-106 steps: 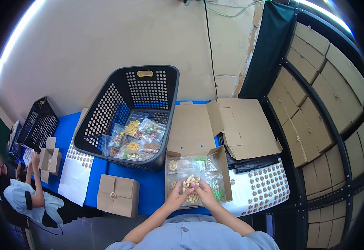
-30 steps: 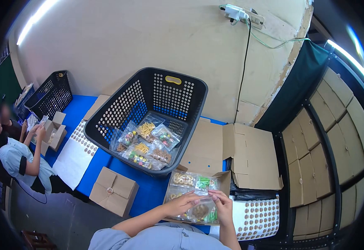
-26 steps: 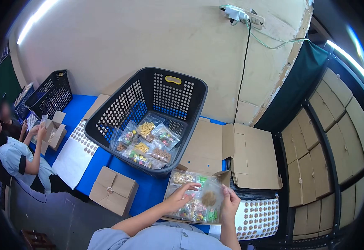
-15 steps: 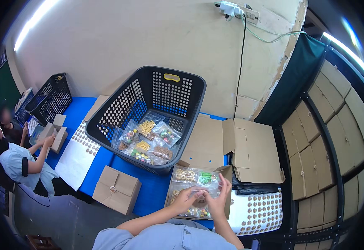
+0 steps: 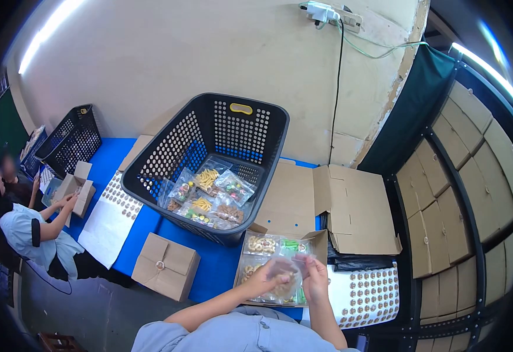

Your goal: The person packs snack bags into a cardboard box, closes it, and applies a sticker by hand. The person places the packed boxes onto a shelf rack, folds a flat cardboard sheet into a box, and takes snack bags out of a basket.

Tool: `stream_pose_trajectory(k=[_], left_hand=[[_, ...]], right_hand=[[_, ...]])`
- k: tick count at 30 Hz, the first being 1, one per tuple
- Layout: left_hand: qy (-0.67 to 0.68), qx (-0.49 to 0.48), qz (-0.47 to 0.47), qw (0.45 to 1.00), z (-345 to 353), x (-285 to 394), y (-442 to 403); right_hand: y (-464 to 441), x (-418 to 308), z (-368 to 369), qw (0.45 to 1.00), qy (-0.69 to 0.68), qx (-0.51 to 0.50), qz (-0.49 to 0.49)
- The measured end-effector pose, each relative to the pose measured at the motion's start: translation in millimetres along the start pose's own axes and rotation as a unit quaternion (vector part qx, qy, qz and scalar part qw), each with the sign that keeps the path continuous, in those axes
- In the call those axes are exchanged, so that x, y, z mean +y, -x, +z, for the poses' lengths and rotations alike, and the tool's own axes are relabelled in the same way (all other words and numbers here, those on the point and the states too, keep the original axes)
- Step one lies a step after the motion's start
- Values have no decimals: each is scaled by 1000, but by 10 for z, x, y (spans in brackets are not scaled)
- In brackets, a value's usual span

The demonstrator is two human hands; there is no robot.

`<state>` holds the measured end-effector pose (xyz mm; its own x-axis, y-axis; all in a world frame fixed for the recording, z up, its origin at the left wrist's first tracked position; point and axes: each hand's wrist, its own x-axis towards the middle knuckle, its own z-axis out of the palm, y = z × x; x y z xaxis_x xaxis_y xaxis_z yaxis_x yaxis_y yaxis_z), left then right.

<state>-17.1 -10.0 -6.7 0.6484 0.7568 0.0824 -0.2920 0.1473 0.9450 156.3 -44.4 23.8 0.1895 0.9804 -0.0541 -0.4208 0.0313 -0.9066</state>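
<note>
A clear plastic snack bag [image 5: 285, 274] with pale brown contents is held up between my hands. My left hand [image 5: 266, 279] grips its left side, and my right hand [image 5: 315, 280] pinches its upper right edge. Below them is an open cardboard box [image 5: 320, 239] with several snack bags in it. Among these are a bag of pale rings [image 5: 261, 244] and a bag with green pieces [image 5: 291, 246]. The held bag and my hands hide part of the box's contents.
A black basket [image 5: 218, 236] holding several snack bags stands behind the box. Left of it are a closed box [image 5: 166, 265] and a sticker sheet [image 5: 101, 226]. Another sticker sheet [image 5: 373, 296] and flat cardboard [image 5: 362, 211] lie right. A co-worker [image 5: 27, 226] handles a box at left.
My hands have moved apart, and my right hand has turned to pinch the bag's edge. The bag is now tilted up and shows more fully between them.
</note>
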Motion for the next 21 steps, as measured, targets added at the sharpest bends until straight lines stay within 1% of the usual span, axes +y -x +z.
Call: stream_pose_trajectory(k=[1, 2, 3, 5, 6, 7, 8, 11, 15, 17, 18, 20, 21], left_hand=[[-38, 2, -7, 999, -14, -75, -14], [-76, 3, -12, 997, -25, -125, -27], [-77, 3, -12, 997, -12, -110, -30], [-45, 88, -33, 995, 9, -66, -20], [-45, 88, -35, 995, -7, -84, -37], [-48, 100, -3, 994, -38, -118, -64], [-51, 112, 30, 992, -60, -133, -76], [-29, 116, 12, 993, -82, -112, -85], [-2, 122, 9, 992, -113, -105, -54], [-67, 58, -34, 995, -36, -12, -37], [-70, 64, -31, 995, -7, 3, -18], [-119, -2, -9, 993, 35, -35, 42], [-177, -27, -12, 984, -21, -175, 58]], right_hand=[[-8, -10, 1, 996, -85, -14, 8], [-22, -23, 15, 996, -85, -14, 7], [-32, -38, 41, 997, -81, -13, 1], [2, -17, 115, 997, -79, -9, -5], [49, 24, 167, 999, 12, -37, -6], [95, 65, 194, 993, 103, -64, -6], [115, 134, 177, 993, 101, -63, -6], [94, 340, 77, 992, 106, -70, 14], [76, 259, 125, 991, 118, -62, 7], [59, 289, 54, 991, 129, -31, -32], [60, 285, 23, 991, 127, -38, -32], [35, 262, -19, 995, 74, 51, -33], [8, 266, -18, 995, 14, 94, -33]])
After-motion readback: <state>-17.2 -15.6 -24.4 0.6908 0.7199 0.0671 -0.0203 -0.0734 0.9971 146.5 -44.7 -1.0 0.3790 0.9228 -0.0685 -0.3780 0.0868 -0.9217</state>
